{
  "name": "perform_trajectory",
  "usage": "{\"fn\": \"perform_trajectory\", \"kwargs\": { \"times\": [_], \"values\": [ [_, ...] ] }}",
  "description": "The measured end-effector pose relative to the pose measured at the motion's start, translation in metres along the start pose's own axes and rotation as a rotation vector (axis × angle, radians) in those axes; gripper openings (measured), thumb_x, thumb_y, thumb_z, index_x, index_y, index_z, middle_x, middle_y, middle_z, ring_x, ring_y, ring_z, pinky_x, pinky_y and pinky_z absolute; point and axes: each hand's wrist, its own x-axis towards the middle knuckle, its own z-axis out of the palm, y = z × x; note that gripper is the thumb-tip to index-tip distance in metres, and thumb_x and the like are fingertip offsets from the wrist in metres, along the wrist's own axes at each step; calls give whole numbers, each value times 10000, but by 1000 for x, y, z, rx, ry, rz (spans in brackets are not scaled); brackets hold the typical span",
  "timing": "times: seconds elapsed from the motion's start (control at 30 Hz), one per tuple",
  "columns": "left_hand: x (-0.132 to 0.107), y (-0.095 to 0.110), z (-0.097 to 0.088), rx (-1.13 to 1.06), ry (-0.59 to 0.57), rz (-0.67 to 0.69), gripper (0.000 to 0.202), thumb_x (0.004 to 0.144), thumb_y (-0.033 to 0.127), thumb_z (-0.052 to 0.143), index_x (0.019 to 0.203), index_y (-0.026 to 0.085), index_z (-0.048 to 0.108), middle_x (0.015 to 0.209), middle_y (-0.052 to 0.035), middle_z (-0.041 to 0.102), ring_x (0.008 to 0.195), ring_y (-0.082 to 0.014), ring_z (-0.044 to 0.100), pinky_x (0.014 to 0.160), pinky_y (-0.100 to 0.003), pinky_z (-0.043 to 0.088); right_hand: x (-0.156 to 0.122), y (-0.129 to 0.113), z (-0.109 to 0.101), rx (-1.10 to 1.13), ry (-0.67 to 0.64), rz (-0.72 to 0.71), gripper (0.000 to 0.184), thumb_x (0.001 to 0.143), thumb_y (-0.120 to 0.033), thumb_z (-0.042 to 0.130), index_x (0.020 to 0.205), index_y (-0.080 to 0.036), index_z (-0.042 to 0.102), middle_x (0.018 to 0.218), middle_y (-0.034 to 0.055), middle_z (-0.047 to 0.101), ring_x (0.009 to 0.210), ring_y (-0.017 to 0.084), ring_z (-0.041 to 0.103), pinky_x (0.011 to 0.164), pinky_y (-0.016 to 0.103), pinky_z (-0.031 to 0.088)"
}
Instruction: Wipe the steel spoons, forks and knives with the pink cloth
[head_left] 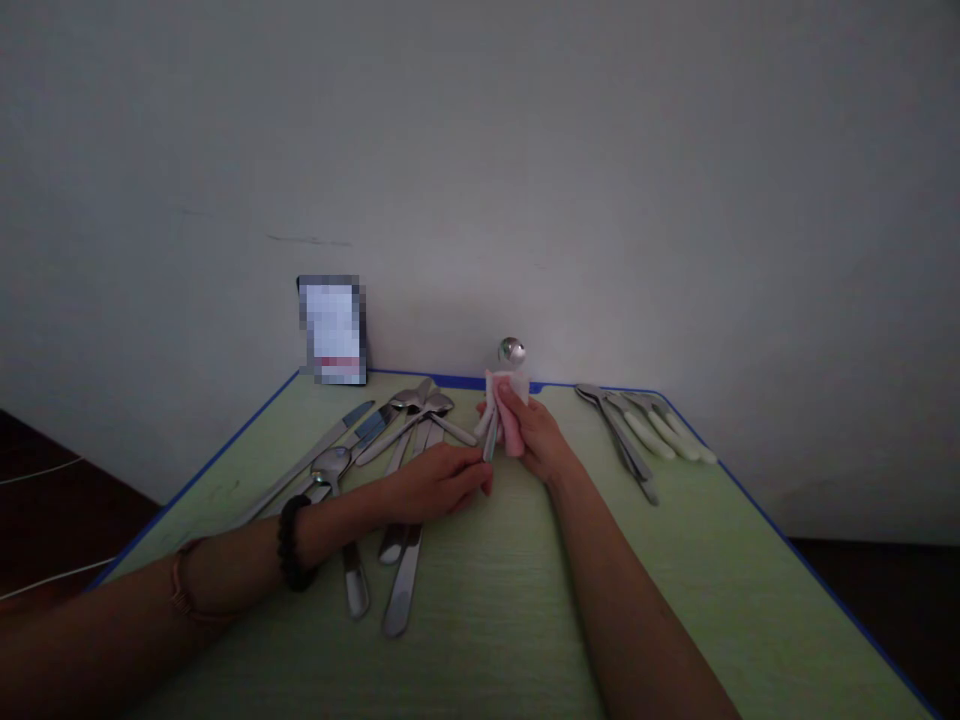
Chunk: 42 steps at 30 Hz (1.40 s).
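The left hand [442, 480] had its fingers closed on the handle end of a spoon [511, 350], which was held over the far part of the bench [487, 620], bowl uppermost. The fingers of the right hand [538, 432] pinched a pink and white cloth [512, 432] around the spoon, just below its bowl. Overlapping spoons and knives [400, 600] lay around the left forearm; pale-handled cutlery [651, 435] lay beyond the right hand, near the bench's right edge.

1 held spoon [511, 350]; 1 cloth [513, 436]; 1 screen [331, 325]; 2 bracelets [293, 542]; 3 pale-handled utensils [648, 432].
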Motion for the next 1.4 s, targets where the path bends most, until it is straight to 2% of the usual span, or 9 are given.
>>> {"fn": "perform_trajectory", "kwargs": {
  "times": [0.23, 0.5, 0.8, 1.0, 1.17, 1.4],
  "values": [
    [-1, 0, 0, -8, -4, 13, 277, 928, 310, 365, 779, 170, 552, 529, 63, 454, 481, -99, 423, 513, -210, 359, 0, 1, 0, -1, -9, -5, 391, 643, -512, 779, 725, -139, 695, 682, 49, 724, 524, 104, 569, 512, 224, 432],
    [0, -2, 0, -11, 1, -2, 288, 922, 325, 368, 779, 166, 560, 526, 62, 449, 477, -103, 422, 498, -212, 352, 0, 0, 1, 21, -3, 8, 414, 573, -523, 816, 675, -147, 677, 645, 34, 716, 524, 102, 574, 502, 214, 434],
    [-1, 0, 0, 2, 2, 1, 288, 923, 318, 367, 788, 163, 568, 523, 66, 448, 482, -99, 426, 515, -209, 357, 1, 0, 0, 3, -17, 0, 388, 634, -512, 785, 702, -146, 678, 637, 30, 707, 511, 98, 559, 511, 224, 433],
    [-1, -3, 1, -15, 10, 23, 324, 926, 375, 362, 794, 163, 568, 522, 63, 452, 479, -103, 431, 504, -214, 359, 1, 1, 0, 27, -8, 5, 442, 548, -537, 823, 691, -144, 680, 637, 31, 705, 517, 101, 563, 491, 220, 416],
    [1, -4, 2, -35, 38, 12, 410, 957, 406, 276, 779, 169, 559, 511, 59, 451, 470, -104, 422, 515, -219, 369, 1, 2, 0, 19, -8, -7, 450, 564, -545, 813, 720, -142, 688, 667, 37, 713, 526, 99, 561, 505, 224, 414],
    [3, -6, 2, -61, 61, 3, 347, 946, 373, 301, 784, 179, 539, 498, 64, 447, 452, -105, 414, 483, -217, 349, -1, 2, -1, -17, -93, -13, 460, 534, -561, 818, 696, -148, 696, 671, 27, 710, 556, 113, 572, 553, 242, 434]
  ]
}}
